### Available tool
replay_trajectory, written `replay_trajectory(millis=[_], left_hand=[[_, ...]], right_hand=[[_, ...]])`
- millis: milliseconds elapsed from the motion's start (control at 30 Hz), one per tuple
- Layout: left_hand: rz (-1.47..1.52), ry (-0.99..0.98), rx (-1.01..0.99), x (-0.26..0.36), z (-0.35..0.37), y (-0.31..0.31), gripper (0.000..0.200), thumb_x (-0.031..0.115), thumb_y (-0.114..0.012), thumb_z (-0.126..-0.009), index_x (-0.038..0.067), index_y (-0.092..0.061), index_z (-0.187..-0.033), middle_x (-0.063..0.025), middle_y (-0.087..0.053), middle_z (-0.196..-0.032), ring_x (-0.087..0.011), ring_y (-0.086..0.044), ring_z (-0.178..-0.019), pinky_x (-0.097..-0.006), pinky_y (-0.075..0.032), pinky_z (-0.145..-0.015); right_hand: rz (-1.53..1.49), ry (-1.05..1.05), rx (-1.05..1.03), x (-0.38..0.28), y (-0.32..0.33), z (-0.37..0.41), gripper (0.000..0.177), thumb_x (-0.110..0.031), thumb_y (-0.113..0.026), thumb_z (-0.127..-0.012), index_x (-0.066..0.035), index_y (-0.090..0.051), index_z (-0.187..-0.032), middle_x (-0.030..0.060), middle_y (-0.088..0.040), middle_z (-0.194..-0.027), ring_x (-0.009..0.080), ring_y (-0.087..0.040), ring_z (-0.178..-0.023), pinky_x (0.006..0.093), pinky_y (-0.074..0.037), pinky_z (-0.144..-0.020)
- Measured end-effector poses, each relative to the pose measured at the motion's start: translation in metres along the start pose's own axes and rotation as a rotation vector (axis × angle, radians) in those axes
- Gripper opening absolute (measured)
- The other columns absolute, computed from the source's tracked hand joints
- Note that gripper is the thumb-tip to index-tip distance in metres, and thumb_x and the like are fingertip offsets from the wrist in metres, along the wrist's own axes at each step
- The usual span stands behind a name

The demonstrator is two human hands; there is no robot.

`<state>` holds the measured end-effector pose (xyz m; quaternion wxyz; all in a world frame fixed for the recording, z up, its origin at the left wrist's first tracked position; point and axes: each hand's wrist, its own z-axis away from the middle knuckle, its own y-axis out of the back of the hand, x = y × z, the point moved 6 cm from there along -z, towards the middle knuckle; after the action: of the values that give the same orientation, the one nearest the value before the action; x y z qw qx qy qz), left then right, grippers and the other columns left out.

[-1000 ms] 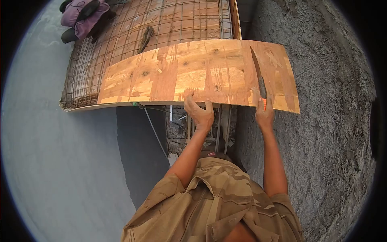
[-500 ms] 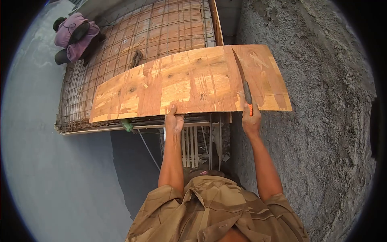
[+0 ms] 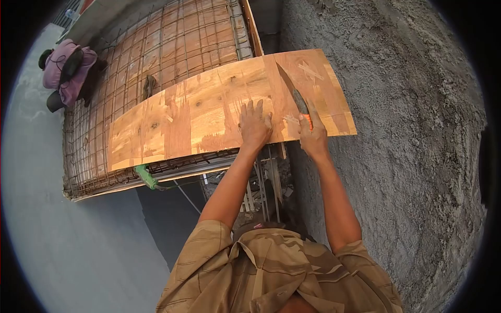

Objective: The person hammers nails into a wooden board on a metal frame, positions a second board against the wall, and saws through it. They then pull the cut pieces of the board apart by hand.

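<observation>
A long plywood sheet (image 3: 209,112) lies across the near edge of a rebar grid (image 3: 201,31). My left hand (image 3: 255,128) rests flat on its face near the front edge, fingers spread. My right hand (image 3: 314,138) is wrapped round the black and orange handle of a handsaw (image 3: 288,82). Its narrow, tapering blade points away from me over the sheet's right part; I cannot make out the teeth. Under the sheet's left front edge pokes a green corded power tool (image 3: 146,177), its front hidden.
A rough grey cement wall (image 3: 396,130) rises on the right. At the upper left a person in a pink shirt (image 3: 68,68) crouches beside the rebar. Below the sheet is a gap with wooden slats (image 3: 248,201) and poles. A smooth grey surface (image 3: 88,235) spreads at left.
My left hand has gone from gripping the sheet's front edge to lying flat on top. The sheet now sits lower on the rebar at left, showing more of the green tool.
</observation>
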<state>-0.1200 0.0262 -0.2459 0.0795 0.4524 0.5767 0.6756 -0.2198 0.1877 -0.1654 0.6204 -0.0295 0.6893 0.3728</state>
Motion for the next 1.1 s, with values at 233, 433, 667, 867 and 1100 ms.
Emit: replay_trajectory(millis=[233, 433, 667, 867, 1100], left_hand=[[-0.170, 0.166, -0.119, 0.010, -0.053, -0.050, 0.065, 0.048, -0.028, -0.104, 0.015, -0.031, -0.160, -0.0187, -0.019, -0.167, -0.0435, -0.009, -0.154, -0.0583, -0.001, -0.123], [-0.208, 0.169, -0.151, 0.004, -0.045, -0.056, 0.065, 0.047, -0.029, -0.104, 0.016, -0.030, -0.160, -0.0172, -0.018, -0.168, -0.0425, -0.008, -0.155, -0.0583, 0.000, -0.123], [-0.175, 0.211, -0.168, 0.011, -0.047, -0.049, 0.064, 0.046, -0.031, -0.104, 0.017, -0.030, -0.160, -0.0152, -0.018, -0.168, -0.0399, -0.007, -0.156, -0.0576, 0.000, -0.123], [-0.207, 0.215, -0.152, 0.009, -0.055, -0.050, 0.063, 0.045, -0.032, -0.104, 0.017, -0.031, -0.160, -0.0152, -0.018, -0.168, -0.0395, -0.008, -0.155, -0.0586, -0.002, -0.123], [-0.175, 0.233, -0.172, 0.013, -0.057, -0.045, 0.062, 0.044, -0.031, -0.104, 0.016, -0.030, -0.160, -0.0149, -0.017, -0.169, -0.0398, -0.007, -0.155, -0.0585, -0.002, -0.123]], right_hand=[[0.019, -0.030, -0.050, -0.028, 0.022, 0.055, 0.049, -0.021, -0.051, -0.103, -0.010, -0.045, -0.150, 0.0301, -0.068, -0.115, 0.0478, -0.066, -0.106, 0.0490, -0.054, -0.090], [0.079, -0.032, -0.060, 0.012, -0.028, -0.048, 0.050, -0.013, -0.050, -0.100, -0.005, -0.045, -0.149, 0.0291, -0.061, -0.132, 0.0459, -0.061, -0.120, 0.0459, -0.049, -0.101], [0.066, -0.031, -0.068, -0.021, 0.013, 0.027, 0.050, -0.017, -0.050, -0.100, -0.006, -0.046, -0.148, 0.0318, -0.062, -0.126, 0.0494, -0.061, -0.114, 0.0488, -0.051, -0.097], [0.062, -0.023, -0.054, 0.017, -0.016, -0.040, 0.050, -0.021, -0.049, -0.100, -0.010, -0.045, -0.149, 0.0331, -0.067, -0.110, 0.0514, -0.065, -0.102, 0.0516, -0.054, -0.090], [0.001, 0.140, 0.017, -0.028, 0.031, 0.064, 0.051, -0.015, -0.052, -0.100, -0.004, -0.044, -0.149, 0.0339, -0.066, -0.110, 0.0512, -0.064, -0.102, 0.0518, -0.053, -0.084]])
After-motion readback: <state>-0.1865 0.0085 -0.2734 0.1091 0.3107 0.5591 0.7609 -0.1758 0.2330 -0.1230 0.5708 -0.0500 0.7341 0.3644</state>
